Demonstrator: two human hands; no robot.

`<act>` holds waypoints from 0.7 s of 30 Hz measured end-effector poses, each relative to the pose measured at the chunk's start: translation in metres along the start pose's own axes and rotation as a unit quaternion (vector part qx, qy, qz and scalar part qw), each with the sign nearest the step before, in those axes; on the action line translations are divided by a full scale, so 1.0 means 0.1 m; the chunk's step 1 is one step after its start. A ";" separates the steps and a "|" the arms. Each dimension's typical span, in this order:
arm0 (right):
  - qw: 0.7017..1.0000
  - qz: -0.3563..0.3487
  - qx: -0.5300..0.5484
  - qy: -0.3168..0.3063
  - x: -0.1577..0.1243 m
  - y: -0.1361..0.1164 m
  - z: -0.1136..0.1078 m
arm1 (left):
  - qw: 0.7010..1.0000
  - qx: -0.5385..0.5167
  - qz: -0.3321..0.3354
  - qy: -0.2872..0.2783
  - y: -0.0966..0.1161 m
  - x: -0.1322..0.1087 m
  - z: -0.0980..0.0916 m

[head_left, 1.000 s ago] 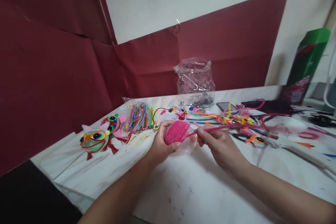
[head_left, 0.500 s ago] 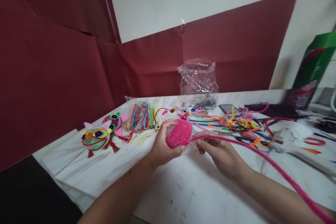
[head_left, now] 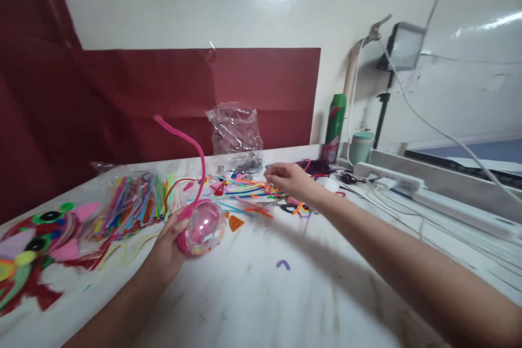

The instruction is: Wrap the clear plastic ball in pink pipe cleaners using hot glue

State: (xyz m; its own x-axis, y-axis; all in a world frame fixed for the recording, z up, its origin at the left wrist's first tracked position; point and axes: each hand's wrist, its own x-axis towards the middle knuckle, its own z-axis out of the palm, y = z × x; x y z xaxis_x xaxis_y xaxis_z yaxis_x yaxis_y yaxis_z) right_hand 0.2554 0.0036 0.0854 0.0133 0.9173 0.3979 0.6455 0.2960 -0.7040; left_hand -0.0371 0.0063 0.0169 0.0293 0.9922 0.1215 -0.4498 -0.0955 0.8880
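My left hand [head_left: 169, 247] is closed round a clear plastic ball [head_left: 210, 220] partly wrapped in pink pipe cleaner. A loose end of the pink pipe cleaner [head_left: 199, 155] sticks up from the ball and bends to the left. My right hand [head_left: 287, 178] is raised over the far part of the table, above a pile of coloured pipe cleaners [head_left: 240, 196]. Its fingers are curled together, and I cannot make out anything between them. An orange felt piece [head_left: 235, 223] and a small purple curved piece [head_left: 283, 265] lie near the ball.
Finished-looking animal heads [head_left: 44, 228] lie at the left, beside a bag of colourful pipe cleaners [head_left: 130, 201]. A clear plastic bag [head_left: 236, 130] stands at the back. At the right are a green can [head_left: 335, 125], a lidded cup [head_left: 361, 147], a power strip [head_left: 389, 175] and cables.
The view has swung right. My right hand has let go of the pink pipe cleaner and moved out over the pile. The ball has turned in my left hand, its clear side now showing.
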 end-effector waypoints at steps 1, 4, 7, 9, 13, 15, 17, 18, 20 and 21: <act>0.999 0.013 -0.048 0.001 -0.03 0.11 -0.17 | 1.000 -0.004 -0.007 0.000 -0.01 0.01 0.00; 0.978 0.083 -0.193 -0.011 -0.21 0.51 -0.56 | 1.000 -0.014 -0.022 0.015 -0.06 0.04 0.00; 0.943 0.143 -0.297 -0.049 -0.43 0.90 -0.66 | 0.999 -0.011 -0.035 0.030 -0.14 0.06 0.01; 0.923 0.166 -0.343 -0.062 -0.55 1.08 -0.59 | 0.999 -0.001 -0.045 0.026 -0.18 0.05 0.02; 0.901 0.181 -0.392 -0.035 -0.64 1.24 -0.38 | 0.998 0.005 -0.060 0.010 -0.18 0.03 0.01; 0.900 0.187 -0.394 -0.010 -0.65 1.27 -0.33 | 0.998 -0.003 -0.055 0.017 -0.16 0.03 0.01; 0.905 0.191 -0.381 0.016 -0.64 1.30 -0.35 | 0.998 -0.010 -0.049 0.027 -0.15 0.03 -0.01; 0.909 0.192 -0.369 0.031 -0.63 1.32 -0.38 | 0.998 -0.012 -0.050 0.028 -0.15 0.04 -0.01; 0.920 0.192 -0.336 0.064 -0.62 1.38 -0.47 | 0.998 -0.013 -0.054 0.028 -0.16 0.05 -0.02; 0.926 0.191 -0.314 0.082 -0.61 1.41 -0.53 | 0.998 -0.013 -0.055 0.027 -0.17 0.06 -0.02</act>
State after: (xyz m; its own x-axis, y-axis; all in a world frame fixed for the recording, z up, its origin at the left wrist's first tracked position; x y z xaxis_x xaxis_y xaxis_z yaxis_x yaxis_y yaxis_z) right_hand 0.3861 -0.0249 -0.0070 0.4151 0.8551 0.3106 0.8858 -0.3022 -0.3521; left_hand -0.0311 0.0138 0.0020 0.0329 0.9995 -0.0011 -0.4698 0.0164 0.8826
